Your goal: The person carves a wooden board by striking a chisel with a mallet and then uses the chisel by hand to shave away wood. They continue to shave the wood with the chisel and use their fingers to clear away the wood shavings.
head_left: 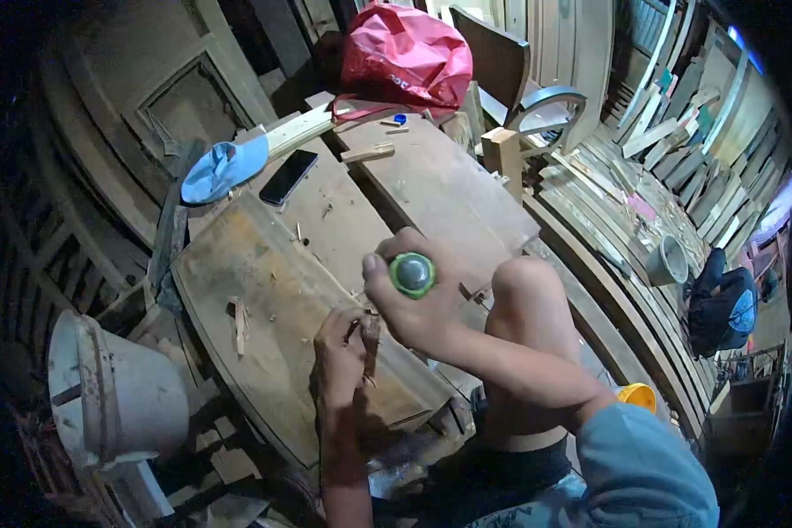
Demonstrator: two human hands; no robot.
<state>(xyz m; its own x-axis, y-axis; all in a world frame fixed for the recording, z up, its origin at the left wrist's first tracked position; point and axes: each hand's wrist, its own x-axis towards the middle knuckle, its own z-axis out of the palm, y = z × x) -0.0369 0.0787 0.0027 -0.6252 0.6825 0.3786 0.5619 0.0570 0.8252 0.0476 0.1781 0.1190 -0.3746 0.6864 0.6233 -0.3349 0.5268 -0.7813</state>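
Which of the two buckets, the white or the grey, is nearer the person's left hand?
The white bucket, the large one beside the boards, is nearer the left hand; the smaller grey bucket stands far off.

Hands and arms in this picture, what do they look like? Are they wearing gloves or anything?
No gloves! The left hand and right hand are bare, and I see no rings, watch or bracelet. A loose, plain, pale grey-blue short sleeve covers the right upper arm. The left forearm shows no sleeve.
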